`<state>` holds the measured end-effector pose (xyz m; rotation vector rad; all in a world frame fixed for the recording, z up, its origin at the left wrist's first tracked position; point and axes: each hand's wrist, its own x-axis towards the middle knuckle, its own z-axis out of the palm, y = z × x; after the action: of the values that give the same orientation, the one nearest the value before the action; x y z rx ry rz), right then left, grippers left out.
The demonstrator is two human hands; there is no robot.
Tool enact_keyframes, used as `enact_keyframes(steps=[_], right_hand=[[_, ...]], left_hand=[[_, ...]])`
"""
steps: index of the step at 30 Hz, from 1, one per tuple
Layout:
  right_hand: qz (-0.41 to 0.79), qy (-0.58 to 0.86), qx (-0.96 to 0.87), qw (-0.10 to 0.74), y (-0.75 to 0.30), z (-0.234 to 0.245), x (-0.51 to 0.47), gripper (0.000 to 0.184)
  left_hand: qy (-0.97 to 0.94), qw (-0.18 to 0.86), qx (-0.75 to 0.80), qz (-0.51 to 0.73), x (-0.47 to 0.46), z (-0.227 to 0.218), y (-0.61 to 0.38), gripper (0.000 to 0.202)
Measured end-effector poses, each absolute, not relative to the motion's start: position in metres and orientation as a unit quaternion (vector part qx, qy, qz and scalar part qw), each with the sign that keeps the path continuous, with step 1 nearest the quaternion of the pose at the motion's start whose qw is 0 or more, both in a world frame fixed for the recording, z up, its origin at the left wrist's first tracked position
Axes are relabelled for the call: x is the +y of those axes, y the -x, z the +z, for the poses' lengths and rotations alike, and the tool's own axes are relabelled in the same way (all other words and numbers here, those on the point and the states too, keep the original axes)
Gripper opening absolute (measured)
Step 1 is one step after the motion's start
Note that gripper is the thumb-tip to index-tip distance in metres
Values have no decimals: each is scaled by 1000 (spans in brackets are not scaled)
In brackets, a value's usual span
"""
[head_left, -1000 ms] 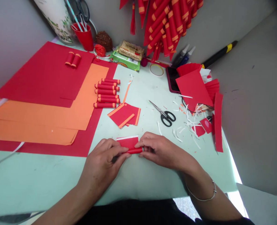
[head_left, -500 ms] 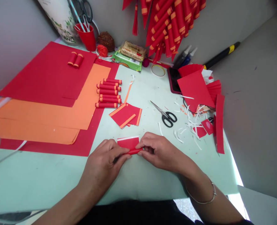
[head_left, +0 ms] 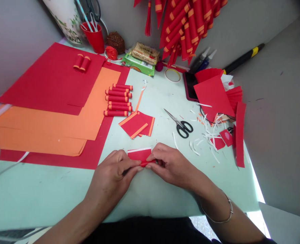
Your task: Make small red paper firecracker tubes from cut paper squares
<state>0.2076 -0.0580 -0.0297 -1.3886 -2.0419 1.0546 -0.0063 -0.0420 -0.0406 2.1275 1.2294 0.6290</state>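
A small red paper piece (head_left: pixel 139 155), partly rolled into a tube at its near edge, lies on the pale green table (head_left: pixel 43 193). My left hand (head_left: pixel 111 176) pinches the left end of the roll with closed fingers. Closed fingers of my right hand (head_left: pixel 171 164) pinch its right end. A white strip runs along the paper's far edge. Beyond it lie cut red pieces with orange bands (head_left: pixel 137 123) and several finished red rolls (head_left: pixel 118 100).
Large red (head_left: pixel 50 79) and orange sheets (head_left: pixel 63 123) cover the left of the table. Black scissors (head_left: pixel 180 124) lie right of centre. Red scraps and white slivers (head_left: pixel 216 112) pile at right. A red cup (head_left: pixel 95 39), tape roll (head_left: pixel 172 75) and hanging red rolls (head_left: pixel 185 27) are at the back.
Both hands kept pinching the roll; the rolled part has tightened slightly and the hands barely shifted. The view moved a little.
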Motion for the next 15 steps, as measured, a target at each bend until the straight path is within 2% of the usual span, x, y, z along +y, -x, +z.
enact_keyframes(steps=[15], right_hand=[[386, 542, -712, 223, -204, -31, -62, 2]], left_hand=[[-803, 305, 476, 189, -41, -34, 5, 20]])
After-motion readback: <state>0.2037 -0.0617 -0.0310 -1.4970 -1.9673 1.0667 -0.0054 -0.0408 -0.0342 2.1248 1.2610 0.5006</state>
